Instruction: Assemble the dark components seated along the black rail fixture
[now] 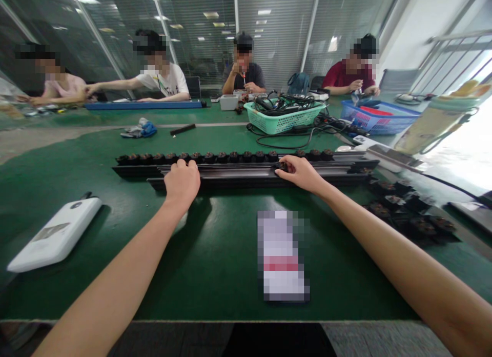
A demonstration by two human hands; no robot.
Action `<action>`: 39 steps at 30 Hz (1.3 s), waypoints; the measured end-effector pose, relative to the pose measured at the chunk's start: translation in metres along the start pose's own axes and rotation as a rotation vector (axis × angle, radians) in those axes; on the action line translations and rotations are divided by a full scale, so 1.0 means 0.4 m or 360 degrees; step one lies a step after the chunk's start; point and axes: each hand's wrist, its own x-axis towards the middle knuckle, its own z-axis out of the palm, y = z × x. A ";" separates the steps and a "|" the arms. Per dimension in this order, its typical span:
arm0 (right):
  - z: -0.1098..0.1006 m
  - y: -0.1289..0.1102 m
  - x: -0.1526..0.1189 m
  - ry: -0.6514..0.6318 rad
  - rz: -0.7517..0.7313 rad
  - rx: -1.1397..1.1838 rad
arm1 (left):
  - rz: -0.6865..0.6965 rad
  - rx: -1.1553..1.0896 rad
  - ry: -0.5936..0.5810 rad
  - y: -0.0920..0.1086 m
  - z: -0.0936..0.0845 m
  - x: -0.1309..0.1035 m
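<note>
Two long black channel rails (238,183) lie crosswise on the green table, one behind the other. Small black round parts with coppery tops (234,157) stand in a row along the back rail. My left hand (182,183) is closed over the front rail left of its middle, the fingertips hidden behind the knuckles. Between the thumb and fingers of my right hand (302,173) is a small black round part (283,166), held at the front rail's channel. More such parts (392,200) lie in a blurred cluster to the right.
A phone (283,275) lies near the front edge, a white power bank (57,234) at left. Farther back are a green basket (284,120) of cables, a blue basket (380,122) and a black strip (183,130). Several people sit across the table.
</note>
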 end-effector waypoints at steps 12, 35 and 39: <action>0.005 0.002 0.001 0.0041 -0.0012 -0.0073 | 0.0004 -0.0021 -0.0001 -0.003 0.003 0.000; 0.002 -0.003 0.002 0.0041 -0.0033 -0.0117 | -0.0016 -0.0028 -0.0033 0.003 -0.008 -0.001; 0.004 -0.004 0.003 0.0043 -0.0044 -0.0117 | -0.0019 -0.0027 -0.0030 0.003 -0.008 -0.001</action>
